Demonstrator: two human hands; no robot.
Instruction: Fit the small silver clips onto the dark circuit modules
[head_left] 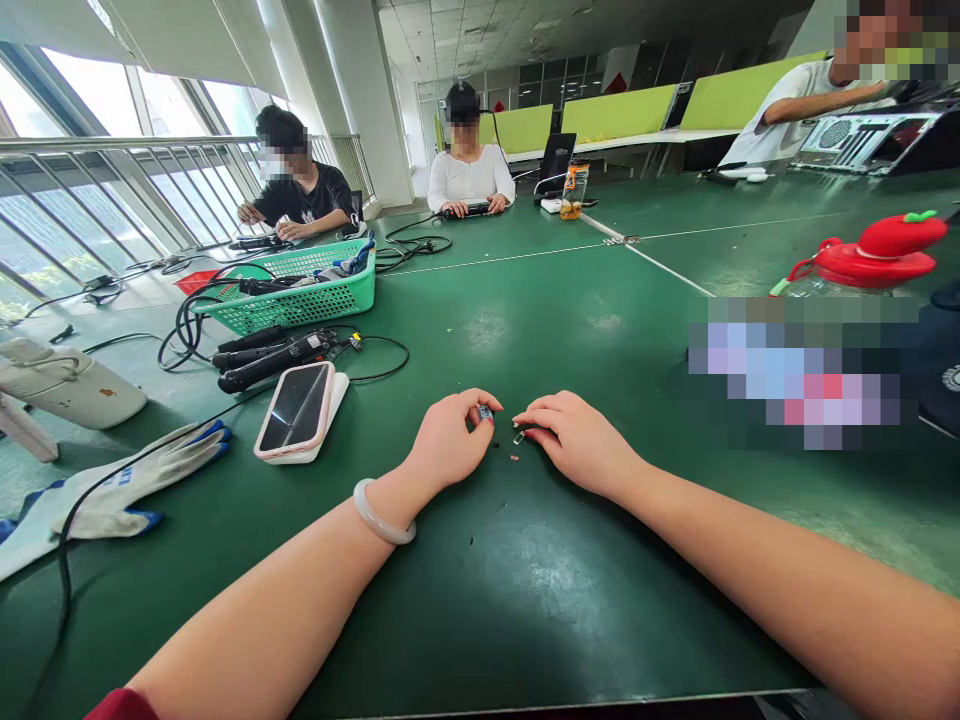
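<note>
A small dark part (485, 412) is pinched between thumb and forefinger of the left hand (450, 435); a tiny metallic piece (518, 438) is pinched at the right hand's (577, 440) fingertips, above the green tabletop (570, 640). Blue glove (169, 474) lettering and a black tool's (262, 368) label (313, 341) cannot be read.

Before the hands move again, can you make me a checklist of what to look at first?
1. Left hand has hold of the small part: ok, it's pinched at the fingertips.
2. Right hand grips the little frame firmly: cannot tell; it's at the fingertips, but too small to see how tightly.
3. Hands not bumping each other: ok, there's a gap between them.
4. No loose bits between the hands: not ok, an orange bit lies on the table there.
5. Phone out of the way: ok, it's off to the left, not touching either hand.
</note>
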